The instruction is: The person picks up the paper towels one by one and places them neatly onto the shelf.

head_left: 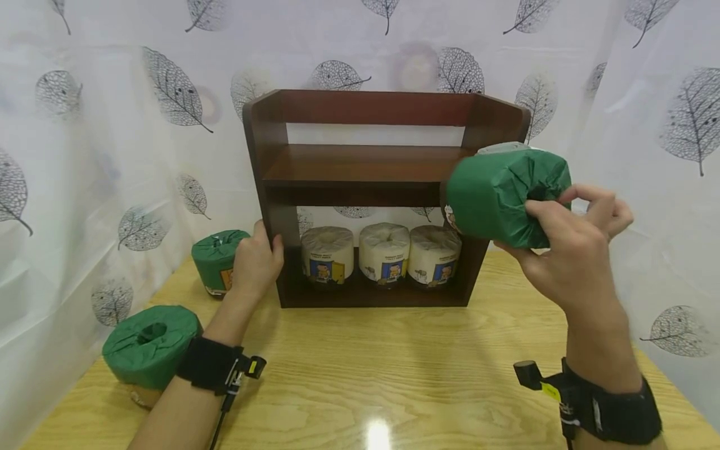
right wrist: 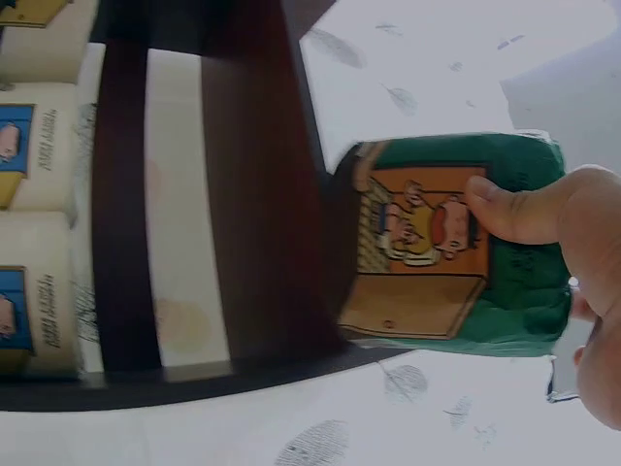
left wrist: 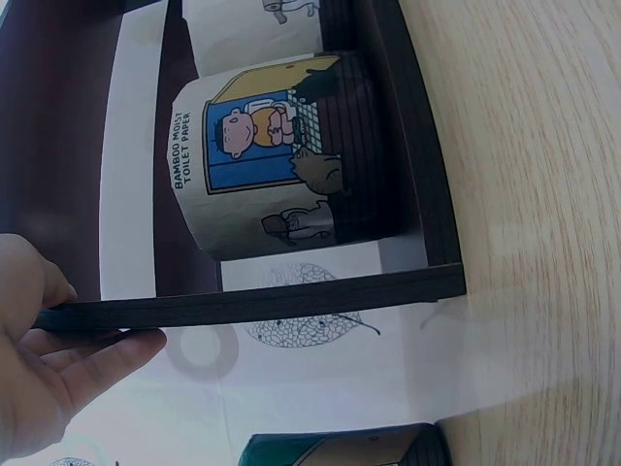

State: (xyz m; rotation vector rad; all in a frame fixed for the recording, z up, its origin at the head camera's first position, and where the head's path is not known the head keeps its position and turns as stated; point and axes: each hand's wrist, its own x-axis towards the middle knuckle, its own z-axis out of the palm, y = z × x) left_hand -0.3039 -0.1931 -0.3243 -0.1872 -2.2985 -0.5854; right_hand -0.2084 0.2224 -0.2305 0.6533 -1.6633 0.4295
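My right hand [head_left: 579,244] grips a green-wrapped toilet paper roll [head_left: 495,194] in the air, tilted, at the right end of a dark brown wooden shelf [head_left: 365,195]. The right wrist view shows the thumb pressed on its printed side. At the other end, my left hand [head_left: 255,262] holds the shelf's left side panel [left wrist: 262,306] between thumb and fingers. Three cream toilet paper rolls [head_left: 385,253] stand upright in a row on the bottom board, with cartoon prints facing front. The upper board [head_left: 360,164] is bare where it shows; the held roll hides its right end.
Two more green-wrapped rolls stand on the wooden table [head_left: 382,369] at the left: one roll [head_left: 210,259] beside the shelf, the other roll [head_left: 149,344] nearer, by my left forearm. A white leaf-patterned curtain [head_left: 169,156] hangs behind and at both sides.
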